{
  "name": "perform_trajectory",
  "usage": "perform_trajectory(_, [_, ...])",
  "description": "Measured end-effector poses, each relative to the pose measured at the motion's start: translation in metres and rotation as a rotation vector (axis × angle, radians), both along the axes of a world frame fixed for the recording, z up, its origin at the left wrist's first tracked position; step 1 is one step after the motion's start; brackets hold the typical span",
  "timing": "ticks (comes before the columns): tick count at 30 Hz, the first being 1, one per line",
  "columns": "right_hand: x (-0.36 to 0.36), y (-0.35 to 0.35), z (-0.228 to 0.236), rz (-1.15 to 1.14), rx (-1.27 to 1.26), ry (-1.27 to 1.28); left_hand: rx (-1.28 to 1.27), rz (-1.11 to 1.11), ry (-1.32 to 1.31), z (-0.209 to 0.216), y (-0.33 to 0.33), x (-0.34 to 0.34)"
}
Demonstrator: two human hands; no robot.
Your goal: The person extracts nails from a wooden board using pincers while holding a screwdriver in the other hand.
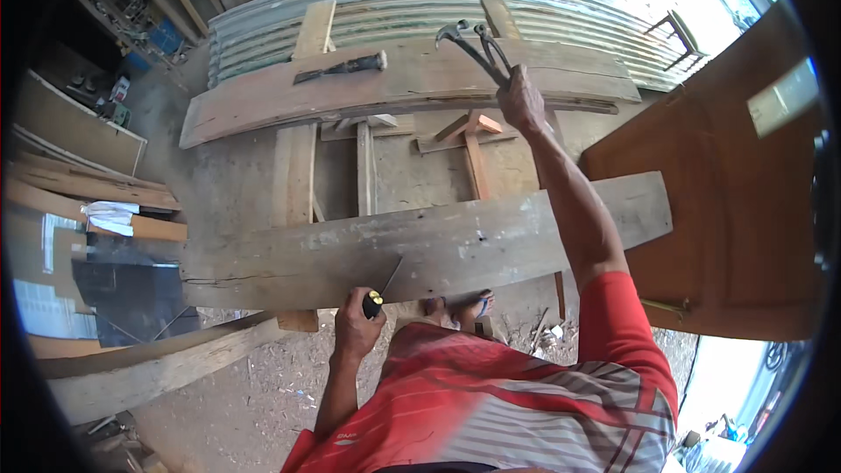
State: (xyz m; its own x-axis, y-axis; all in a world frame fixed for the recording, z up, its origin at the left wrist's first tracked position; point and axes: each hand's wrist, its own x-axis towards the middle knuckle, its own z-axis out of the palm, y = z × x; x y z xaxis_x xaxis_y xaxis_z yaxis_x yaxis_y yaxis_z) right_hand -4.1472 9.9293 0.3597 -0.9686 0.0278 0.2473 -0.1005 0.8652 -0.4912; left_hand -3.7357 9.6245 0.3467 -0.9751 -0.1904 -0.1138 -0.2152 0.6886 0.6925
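My left hand is closed round the black and yellow handle of a screwdriver. The screwdriver's thin shaft points up and to the right over the near plank, a worn grey board with pale stains. My right hand reaches out over the far plank and grips two tools together, a claw hammer and a pair of pincers. Their heads point up and to the left. On the far plank, left of these, lies a dark flat-bladed tool with a pale end; its exact kind is unclear.
Wooden supports run beneath both planks. Corrugated sheets lie behind. A brown wooden panel stands at the right. A thick beam lies at the lower left, near boards with a white cloth. Litter covers the ground.
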Motion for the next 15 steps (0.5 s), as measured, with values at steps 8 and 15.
perform_trajectory(8, [-0.042, -0.011, -0.023, 0.006, -0.087, -0.118, 0.103, 0.152, 0.126, 0.014, 0.002, -0.013])
perform_trajectory(15, [0.023, 0.048, 0.002, -0.07, -0.242, -0.016, 0.278, -0.076, 0.252, 0.027, 0.039, -0.218])
